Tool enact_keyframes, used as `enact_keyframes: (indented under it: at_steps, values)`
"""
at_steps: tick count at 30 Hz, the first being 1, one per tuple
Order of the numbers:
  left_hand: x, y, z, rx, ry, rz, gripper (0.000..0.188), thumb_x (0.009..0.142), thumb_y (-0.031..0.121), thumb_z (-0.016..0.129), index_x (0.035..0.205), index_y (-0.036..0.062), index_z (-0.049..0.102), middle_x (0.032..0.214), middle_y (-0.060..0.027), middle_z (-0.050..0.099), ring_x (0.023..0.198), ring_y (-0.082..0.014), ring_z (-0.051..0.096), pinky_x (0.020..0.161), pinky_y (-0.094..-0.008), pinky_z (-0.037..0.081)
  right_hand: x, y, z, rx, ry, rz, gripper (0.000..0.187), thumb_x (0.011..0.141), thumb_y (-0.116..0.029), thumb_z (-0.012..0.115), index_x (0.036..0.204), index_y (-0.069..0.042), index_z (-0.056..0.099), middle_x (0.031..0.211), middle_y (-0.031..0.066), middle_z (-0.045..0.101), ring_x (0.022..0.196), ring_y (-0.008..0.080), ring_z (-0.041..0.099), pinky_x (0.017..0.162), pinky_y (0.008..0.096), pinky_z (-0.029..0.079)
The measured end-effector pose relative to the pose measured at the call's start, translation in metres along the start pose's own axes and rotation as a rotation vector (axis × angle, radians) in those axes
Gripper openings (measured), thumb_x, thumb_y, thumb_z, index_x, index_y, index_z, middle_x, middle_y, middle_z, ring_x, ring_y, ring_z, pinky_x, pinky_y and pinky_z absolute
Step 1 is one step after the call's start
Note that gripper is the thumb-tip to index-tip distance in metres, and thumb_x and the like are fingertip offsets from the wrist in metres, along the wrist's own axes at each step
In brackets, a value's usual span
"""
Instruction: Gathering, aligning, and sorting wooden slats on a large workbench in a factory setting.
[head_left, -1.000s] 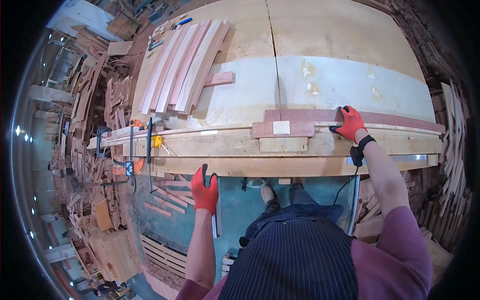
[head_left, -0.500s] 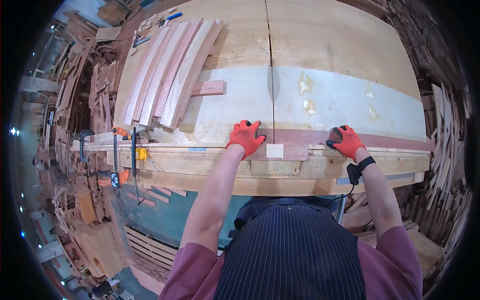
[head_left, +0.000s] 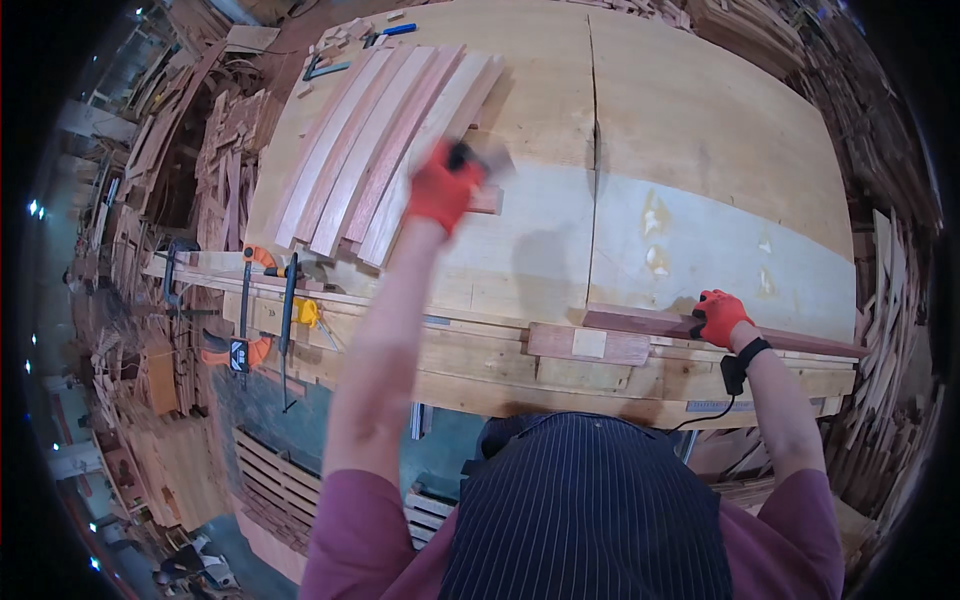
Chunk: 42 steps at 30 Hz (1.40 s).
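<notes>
My left hand (head_left: 445, 188), in a red glove with dark fingertips, is raised over the right side of a row of pale and pinkish wood strips (head_left: 385, 150). Motion smears its fingers; they seem closed on a blurred grey-brown piece (head_left: 495, 160) that I cannot make out. My right hand (head_left: 722, 318), also gloved, is curled over a long reddish-brown wood strip (head_left: 640, 318) lying along the table's near edge. Left of that strip's end, a pinkish board with a pale square patch (head_left: 589, 344) is on the front edge.
Orange and black clamps (head_left: 240, 310) grip the table's left front, with a yellow tool (head_left: 306, 311) beside them. A short reddish block (head_left: 487, 200) pokes out from under the strips. Blue-handled tools (head_left: 398, 30) lie at the far left. Stacked wood (head_left: 885, 290) flanks the right.
My left hand has lifted from the front edge and swung up and left toward the strips. My right hand stays on the reddish-brown strip. The whole view has turned slightly.
</notes>
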<state>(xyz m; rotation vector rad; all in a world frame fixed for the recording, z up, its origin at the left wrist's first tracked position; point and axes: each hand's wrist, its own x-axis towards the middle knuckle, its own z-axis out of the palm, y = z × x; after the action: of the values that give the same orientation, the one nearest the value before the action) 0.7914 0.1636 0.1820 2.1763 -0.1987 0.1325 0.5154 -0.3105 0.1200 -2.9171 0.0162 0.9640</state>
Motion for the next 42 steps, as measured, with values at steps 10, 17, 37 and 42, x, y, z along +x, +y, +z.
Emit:
enact_keyframes:
  at_steps: [10,17,37,42]
  values:
    - [0.059,0.042,-0.133,0.485,0.470,0.607,0.060,0.087,0.026,0.082,0.138,0.0021,0.063,0.125,-0.0207,0.067,0.112,-0.0351,0.066,0.100,-0.0433,0.052,0.033,-0.135,0.017,0.336,0.406,-0.275,0.049,0.084,-0.022,0.079,0.130,-0.012,0.069,0.144,0.0185,0.059,0.131,0.0367,0.057,0.109,0.0455,0.048]
    - [-0.136,-0.048,0.017,0.332,-0.329,0.344,0.055,0.091,0.034,0.076,0.137,0.0060,0.064,0.139,-0.0181,0.065,0.133,-0.0352,0.058,0.113,-0.0456,0.046,0.009,-0.013,0.045,0.173,0.298,0.287,0.050,0.087,-0.033,0.076,0.129,-0.007,0.068,0.133,0.0202,0.063,0.129,0.0390,0.057,0.109,0.0476,0.048]
    - [-0.161,-0.081,-0.040,0.784,-0.738,0.098,0.079,0.099,0.056,0.060,0.155,0.0035,0.042,0.161,-0.0211,0.042,0.154,-0.0376,0.032,0.127,-0.0560,0.022,0.029,-0.152,0.058,0.391,0.371,0.113,0.056,0.085,-0.027,0.077,0.136,-0.007,0.066,0.147,0.0160,0.056,0.141,0.0364,0.047,0.119,0.0446,0.040]
    - [-0.166,-0.082,-0.018,0.691,-0.781,0.401,0.089,0.090,0.053,0.074,0.156,0.0043,0.041,0.161,-0.0208,0.041,0.153,-0.0376,0.034,0.127,-0.0568,0.021,0.026,-0.163,0.046,0.373,0.403,0.090,0.061,0.085,-0.037,0.078,0.132,0.000,0.066,0.145,0.0225,0.056,0.137,0.0399,0.049,0.118,0.0473,0.041]
